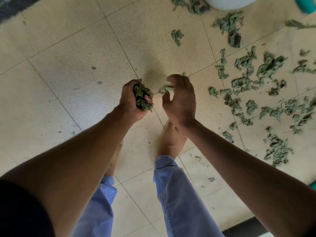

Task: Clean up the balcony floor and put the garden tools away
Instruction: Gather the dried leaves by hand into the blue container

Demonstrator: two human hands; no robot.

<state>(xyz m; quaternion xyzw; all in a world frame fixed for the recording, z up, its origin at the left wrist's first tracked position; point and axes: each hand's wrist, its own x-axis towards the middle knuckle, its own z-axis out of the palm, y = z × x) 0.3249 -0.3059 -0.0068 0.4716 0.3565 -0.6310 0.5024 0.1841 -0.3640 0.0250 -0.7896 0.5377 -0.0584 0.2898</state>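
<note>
Clearly, left hand (131, 100) clutching wilted green leaves (142, 98), right hand (181, 100) loosely curled, blurred, grip unclear

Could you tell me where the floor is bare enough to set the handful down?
The tiles left of the left hand are bare apart from small crumbs. Right of the right hand, scattered leaves crowd the floor up to the white pot.

Floor (71, 65) is pale beige tile with thin grout lines, kinda dusty. Loads of wilted green leaves (266, 93) are scattered over the right side, with tiny bits here and there on the left. A white pot (230, 2) sits at the top edge, leaves right beside it.
</note>
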